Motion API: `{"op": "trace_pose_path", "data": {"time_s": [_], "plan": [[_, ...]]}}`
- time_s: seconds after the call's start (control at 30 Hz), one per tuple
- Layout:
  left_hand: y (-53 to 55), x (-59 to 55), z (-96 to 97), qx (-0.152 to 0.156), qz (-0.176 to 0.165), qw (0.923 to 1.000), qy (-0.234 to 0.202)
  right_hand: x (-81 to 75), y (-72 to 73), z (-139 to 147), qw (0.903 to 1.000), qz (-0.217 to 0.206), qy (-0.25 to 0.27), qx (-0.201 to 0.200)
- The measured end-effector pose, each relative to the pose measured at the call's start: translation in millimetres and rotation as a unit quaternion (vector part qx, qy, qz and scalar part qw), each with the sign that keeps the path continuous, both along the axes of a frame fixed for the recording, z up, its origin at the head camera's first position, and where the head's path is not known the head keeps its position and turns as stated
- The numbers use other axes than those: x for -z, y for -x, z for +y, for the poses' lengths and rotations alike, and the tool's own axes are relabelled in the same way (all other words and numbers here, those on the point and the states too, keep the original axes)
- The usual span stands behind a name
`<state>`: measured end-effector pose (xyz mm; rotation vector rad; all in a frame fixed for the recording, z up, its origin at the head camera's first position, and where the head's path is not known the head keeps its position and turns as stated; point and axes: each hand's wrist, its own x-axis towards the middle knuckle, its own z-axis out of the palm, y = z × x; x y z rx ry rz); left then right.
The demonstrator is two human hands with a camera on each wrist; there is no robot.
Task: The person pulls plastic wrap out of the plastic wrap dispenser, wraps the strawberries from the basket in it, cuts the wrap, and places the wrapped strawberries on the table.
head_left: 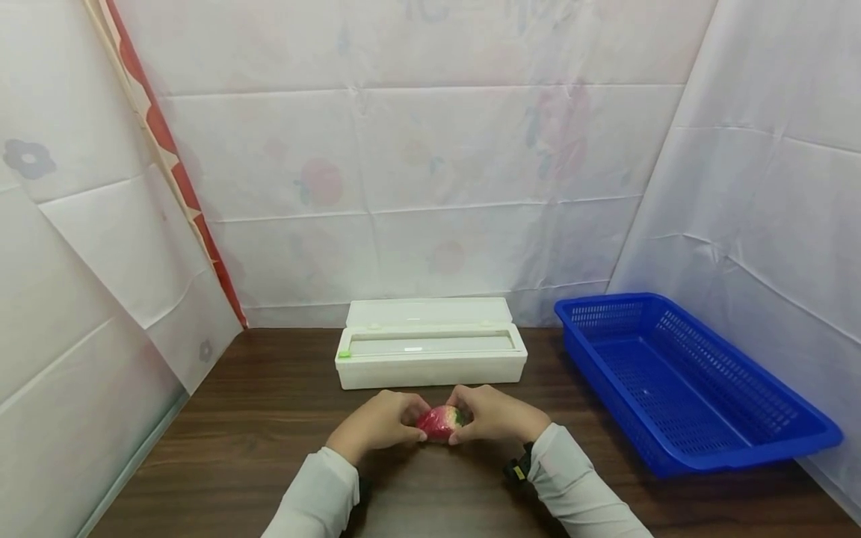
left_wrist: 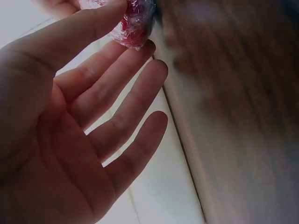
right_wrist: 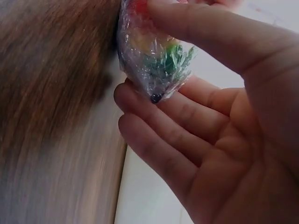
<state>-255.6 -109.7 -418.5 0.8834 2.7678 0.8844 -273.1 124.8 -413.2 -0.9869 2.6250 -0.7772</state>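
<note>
A red strawberry (head_left: 439, 423) with a pale yellowish band and green leaves at one end is wrapped in shiny cling film. It is low over the brown table in front of the person; whether it touches the wood I cannot tell. The left hand (head_left: 380, 423) pinches its red end between thumb and fingers, while the other fingers (left_wrist: 140, 93) stretch out loosely. At the leafy end the right hand (head_left: 501, 415) grips it with thumb and fingers. In the right wrist view, crinkled film (right_wrist: 156, 70) gathers around the green leaves to a dark tip.
Just behind the hands stands a long white cling film dispenser (head_left: 430, 372), its lid (head_left: 429, 310) raised, with a small green piece (head_left: 344, 354) at its left. A blue plastic basket (head_left: 605, 366) sits on the right. White printed sheets (head_left: 430, 149) enclose the table's back and sides.
</note>
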Motion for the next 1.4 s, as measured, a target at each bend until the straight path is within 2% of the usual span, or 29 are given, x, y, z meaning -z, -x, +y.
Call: {"op": "trace_pose_path", "data": {"time_s": [0.37, 0.6, 0.8, 0.9, 1.2, 1.3, 1.4], "plan": [[1.8, 1.4, -1.3, 0.014, 0.008, 0.9998, -0.009, 5.9, 4.5, 3, 0.9991, 0.033, -0.022, -0.012], [3.7, 1.2, -2.2, 0.018, -0.003, 0.9998, -0.008, 4.2, 3.8, 4, 0.9987, 0.041, -0.019, -0.024], [5.3, -3.4, -5.8, 0.018, 0.010, 0.9998, 0.002, 0.1, 4.5, 7, 0.9992, 0.036, 0.000, -0.020], [6.4, -7.3, -10.1, 0.016, 0.011, 0.9998, -0.008, -2.5, 7.2, 8, 0.9987, 0.047, 0.001, -0.017], [10.7, -17.2, -28.9, -0.012, 0.014, 0.9995, -0.025, -10.2, 13.6, 5, 0.9957, 0.093, -0.001, 0.001], [11.1, -18.8, -31.2, -0.030, 0.033, 0.9989, -0.015, -14.1, 11.9, 8, 0.9929, 0.119, 0.003, 0.009], [9.7, -19.5, -30.7, -0.068, 0.071, 0.9951, 0.010, -18.0, 9.5, 12, 0.9872, 0.156, 0.001, 0.033]]}}
